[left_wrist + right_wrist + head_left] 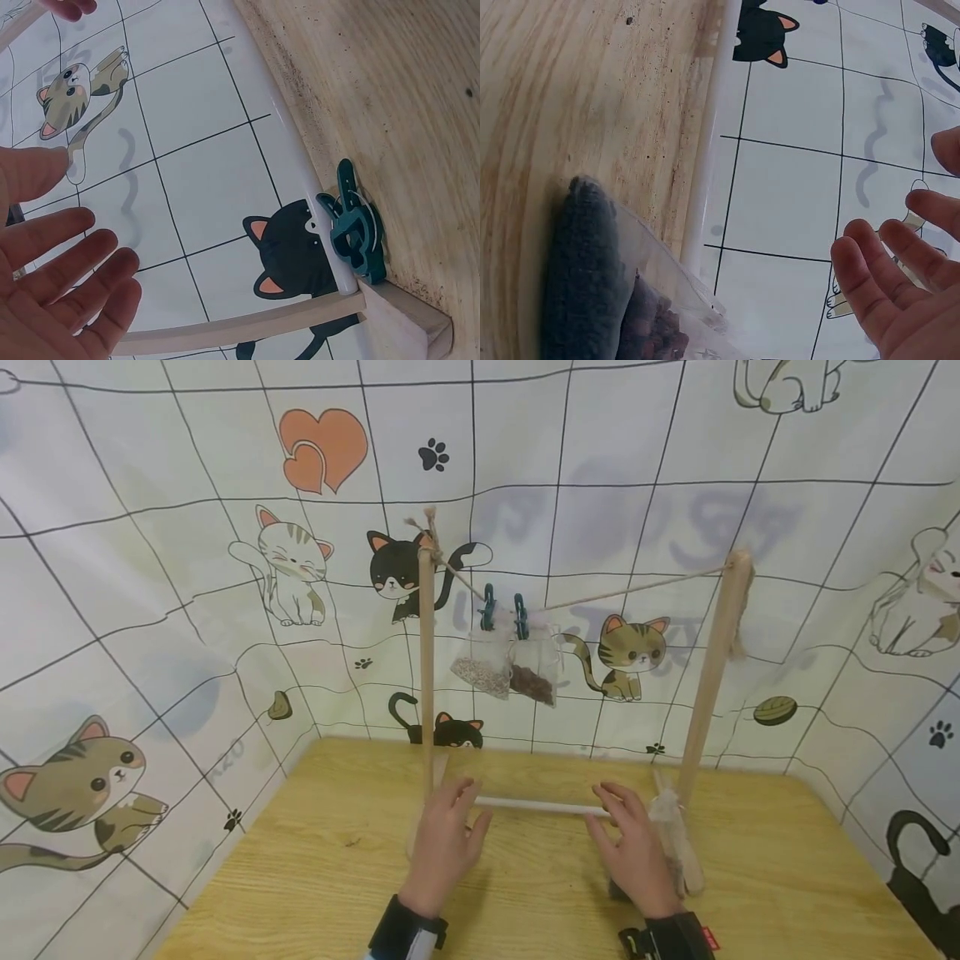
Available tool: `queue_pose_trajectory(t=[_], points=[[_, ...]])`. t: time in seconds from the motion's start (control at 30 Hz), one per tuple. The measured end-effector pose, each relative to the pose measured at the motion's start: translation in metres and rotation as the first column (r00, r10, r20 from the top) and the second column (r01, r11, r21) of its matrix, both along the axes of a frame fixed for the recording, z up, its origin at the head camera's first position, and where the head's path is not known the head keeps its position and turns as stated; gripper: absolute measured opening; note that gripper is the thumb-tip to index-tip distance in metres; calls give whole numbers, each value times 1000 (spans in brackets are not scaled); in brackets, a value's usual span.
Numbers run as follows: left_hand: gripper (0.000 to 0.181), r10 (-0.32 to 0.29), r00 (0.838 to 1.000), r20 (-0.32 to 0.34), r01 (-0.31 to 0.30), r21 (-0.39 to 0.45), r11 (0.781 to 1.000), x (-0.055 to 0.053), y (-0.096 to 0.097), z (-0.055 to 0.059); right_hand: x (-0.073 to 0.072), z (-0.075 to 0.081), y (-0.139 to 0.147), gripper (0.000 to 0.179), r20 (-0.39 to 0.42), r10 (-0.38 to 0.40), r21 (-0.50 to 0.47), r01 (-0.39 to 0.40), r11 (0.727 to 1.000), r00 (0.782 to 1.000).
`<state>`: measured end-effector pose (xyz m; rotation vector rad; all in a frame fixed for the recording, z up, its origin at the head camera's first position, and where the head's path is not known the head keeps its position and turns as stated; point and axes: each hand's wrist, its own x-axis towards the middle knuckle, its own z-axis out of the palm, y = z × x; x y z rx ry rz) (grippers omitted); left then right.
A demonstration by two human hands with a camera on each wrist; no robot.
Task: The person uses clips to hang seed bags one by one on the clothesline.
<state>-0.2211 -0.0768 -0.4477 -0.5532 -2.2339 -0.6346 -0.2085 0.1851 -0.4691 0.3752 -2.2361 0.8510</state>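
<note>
Above the tabletop, my left hand [448, 839] is near the left wooden post [427, 677], fingers spread and holding nothing. Likewise my right hand [633, 852] is empty, beside the right wooden post [708, 685]. Between the hands runs a white rod [540, 807], low across the frame. A string [637, 587] joins the post tops. Two green clips [521, 617] on it carry clear bags, one of pale grains [480, 677], one of brown bits [532, 685]. In the left wrist view, another green clip [360, 229] lies by the wooden base [409, 322].
Close to the right hand, a dark-filled bag [581, 277] and a clear bag with reddish-brown pieces [656, 326] lie on the wooden table [322, 860]. A cat-printed sheet [187, 568] stands behind and at the sides.
</note>
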Motion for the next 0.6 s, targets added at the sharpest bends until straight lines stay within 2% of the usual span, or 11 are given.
queue_pose_trajectory(t=[0.17,0.4,0.47,0.6], points=[[39,17,1000,17,-17,-6,1000,-2,-3,-3,-2,-3,-4,42,-9,11,9,-10,1000,1000],[42,62,997,38,-62,12,998,-13,-15,-12,-2,-9,-16,40,107,72,-26,-70,997,992],[43,68,996,61,-70,16,997,-16,-20,-15,-2,-11,-20,39,136,96,-42,-91,995,986],[43,90,985,148,-92,6,996,-20,-27,-22,-1,-14,-30,38,163,150,-68,-141,988,975]])
